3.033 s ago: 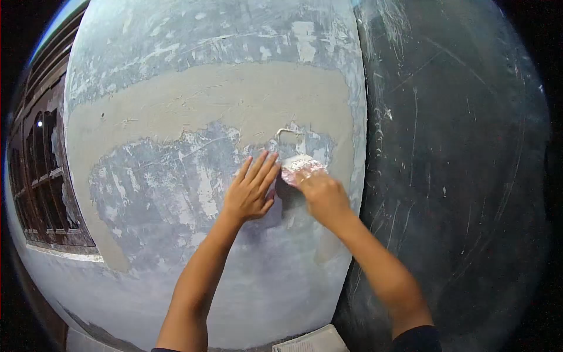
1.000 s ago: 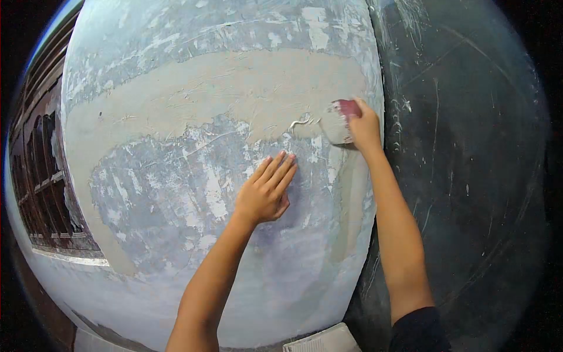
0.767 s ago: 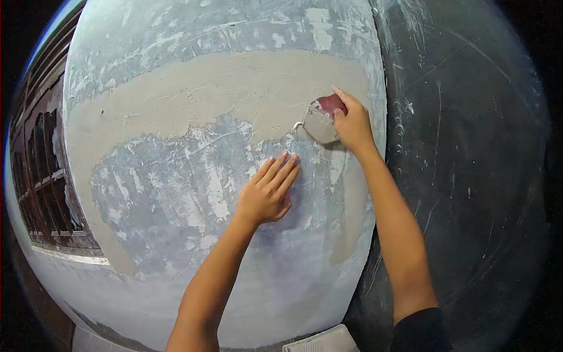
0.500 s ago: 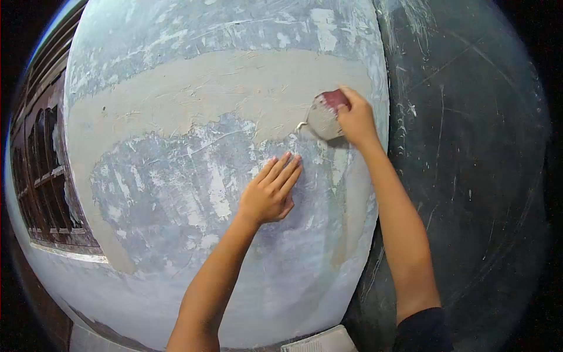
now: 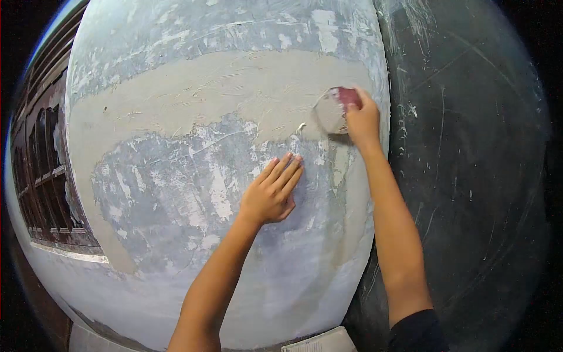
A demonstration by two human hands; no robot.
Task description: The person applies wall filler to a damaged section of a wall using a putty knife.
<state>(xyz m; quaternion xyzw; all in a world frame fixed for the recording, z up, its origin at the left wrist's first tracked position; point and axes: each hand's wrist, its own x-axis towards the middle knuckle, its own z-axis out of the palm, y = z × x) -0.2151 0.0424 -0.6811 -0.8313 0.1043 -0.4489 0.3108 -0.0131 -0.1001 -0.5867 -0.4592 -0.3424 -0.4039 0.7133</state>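
Observation:
My right hand (image 5: 363, 122) grips a rounded putty spreader (image 5: 333, 111), dark red at its top right and coated with beige putty over the rest. The spreader is slightly blurred, up against a broad band of beige putty (image 5: 170, 88) on the wall. Just left of it, a small pale lump of putty (image 5: 301, 127) clings to the surface. Lower down, my left hand (image 5: 271, 190) lies against the patchy blue-grey wall (image 5: 170, 188), its fingers stretched upward and holding nothing.
A dark wooden window with bars (image 5: 50, 170) is set at the left. On the right, past the wall's vertical edge, stands a dark scratched surface (image 5: 469, 152). A pale, flat, ridged object (image 5: 322, 341) shows at the bottom edge.
My right hand and the spreader have shifted a little to the right along the putty band, away from the small lump. My left hand stays in place.

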